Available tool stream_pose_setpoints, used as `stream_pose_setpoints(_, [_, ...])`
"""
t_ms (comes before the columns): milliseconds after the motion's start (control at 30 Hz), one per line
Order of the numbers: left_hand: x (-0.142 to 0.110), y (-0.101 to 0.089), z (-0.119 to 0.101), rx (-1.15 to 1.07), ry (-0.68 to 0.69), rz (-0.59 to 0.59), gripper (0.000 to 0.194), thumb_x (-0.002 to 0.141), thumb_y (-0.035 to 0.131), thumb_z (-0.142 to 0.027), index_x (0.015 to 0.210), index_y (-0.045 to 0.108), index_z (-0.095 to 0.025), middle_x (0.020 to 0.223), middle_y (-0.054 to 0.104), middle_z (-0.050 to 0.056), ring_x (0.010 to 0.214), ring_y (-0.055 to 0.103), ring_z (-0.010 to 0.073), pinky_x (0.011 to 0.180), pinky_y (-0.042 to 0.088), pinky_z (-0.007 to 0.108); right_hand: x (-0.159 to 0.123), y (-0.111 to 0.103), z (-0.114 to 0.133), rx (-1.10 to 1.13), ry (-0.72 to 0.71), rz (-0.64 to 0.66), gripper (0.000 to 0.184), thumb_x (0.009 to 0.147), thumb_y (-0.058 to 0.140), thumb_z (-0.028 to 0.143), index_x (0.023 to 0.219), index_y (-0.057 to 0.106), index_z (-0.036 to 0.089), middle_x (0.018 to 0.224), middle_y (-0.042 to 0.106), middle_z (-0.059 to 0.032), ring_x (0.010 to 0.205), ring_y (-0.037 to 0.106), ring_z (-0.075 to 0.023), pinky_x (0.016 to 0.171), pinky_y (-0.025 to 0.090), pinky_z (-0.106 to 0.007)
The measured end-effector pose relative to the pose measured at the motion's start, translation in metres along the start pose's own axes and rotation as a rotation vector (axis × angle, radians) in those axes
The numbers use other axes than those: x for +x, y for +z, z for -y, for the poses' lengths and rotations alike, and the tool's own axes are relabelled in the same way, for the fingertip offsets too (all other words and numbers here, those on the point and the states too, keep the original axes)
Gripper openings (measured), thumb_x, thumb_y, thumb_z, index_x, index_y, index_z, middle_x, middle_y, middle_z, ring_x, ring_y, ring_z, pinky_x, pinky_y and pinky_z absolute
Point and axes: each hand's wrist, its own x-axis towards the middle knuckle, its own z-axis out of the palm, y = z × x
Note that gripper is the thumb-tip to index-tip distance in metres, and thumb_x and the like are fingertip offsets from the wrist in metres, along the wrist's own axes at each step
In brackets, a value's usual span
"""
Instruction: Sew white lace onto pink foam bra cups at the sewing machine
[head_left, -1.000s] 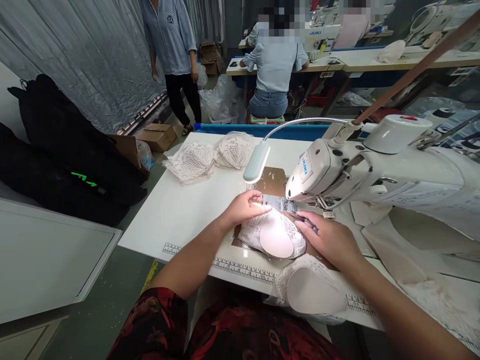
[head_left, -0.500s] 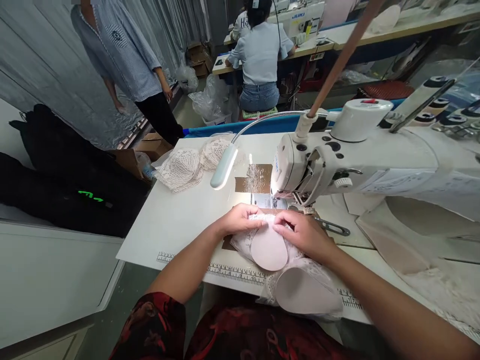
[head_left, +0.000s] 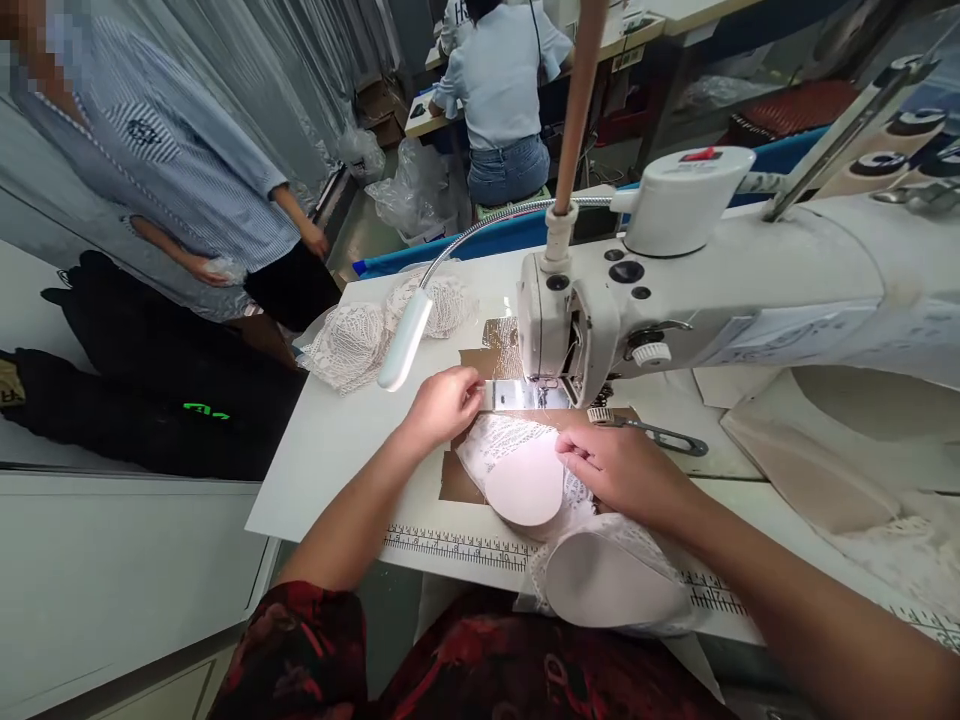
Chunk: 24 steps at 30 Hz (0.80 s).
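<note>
A pale bra cup (head_left: 527,482) with white lace along its upper edge lies in front of the sewing machine (head_left: 559,310). My right hand (head_left: 619,465) pinches the right edge of this lace piece between thumb and fingers. At the cup's upper left, my left hand (head_left: 448,405) has its fingers curled together beside the shiny needle plate (head_left: 517,396). Whatever those fingers grip is hidden. A second pale cup (head_left: 611,580), joined to lace, hangs over the table's front edge. The needle area is partly covered by the machine head.
Lace cups (head_left: 346,345) lie at the table's far left. A lamp (head_left: 405,340) on a bendy neck reaches over the table. Cream fabric pieces (head_left: 795,470) rest at the right. One person (head_left: 187,170) stands at the left; another (head_left: 502,90) sits ahead, facing away.
My left hand has moved left and up from the cup's top edge toward the needle plate. My right hand stays at the cup's right side. The standing person appears nearer, and the view has shifted.
</note>
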Motion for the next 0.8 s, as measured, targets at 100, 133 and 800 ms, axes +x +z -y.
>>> stream_pose_setpoints(100, [-0.026, 0.014, -0.022, 0.096, 0.036, -0.116, 0.026, 0.091, 0.046, -0.034, 0.103, 0.061, -0.018, 0.099, 0.065, 0.008, 0.086, 0.062, 0.0199, 0.075, 0.05, 0.031, -0.001, 0.003, -0.004, -0.189, -0.061, -0.107, 0.021, 0.085, 0.047, 0.028, 0.069, 0.058, 0.021, 0.061, 0.058, -0.0002, 0.053, 0.046, -0.0132, 0.051, 0.025, -0.027])
stream_pose_setpoints(133, [-0.035, 0.023, -0.028, 0.118, 0.063, -0.099, 0.029, 0.091, 0.046, -0.037, 0.108, 0.06, -0.018, 0.105, 0.064, 0.009, 0.092, 0.062, 0.0219, 0.08, 0.051, 0.034, -0.001, 0.005, -0.005, -0.227, -0.092, -0.15, 0.022, 0.086, 0.047, 0.03, 0.071, 0.059, 0.021, 0.063, 0.059, -0.0013, 0.055, 0.048, -0.014, 0.052, 0.027, -0.027])
stream_pose_setpoints(800, [-0.001, 0.026, 0.004, 0.139, 0.538, 0.291, 0.058, 0.073, 0.055, -0.017, 0.131, 0.052, -0.018, 0.142, 0.045, 0.013, 0.134, 0.038, 0.031, 0.111, 0.032, 0.047, 0.008, 0.017, -0.004, -0.469, -0.219, -0.165, 0.031, 0.08, 0.05, 0.012, 0.107, 0.065, 0.018, 0.091, 0.069, -0.0078, 0.078, 0.055, -0.0212, 0.068, 0.032, -0.033])
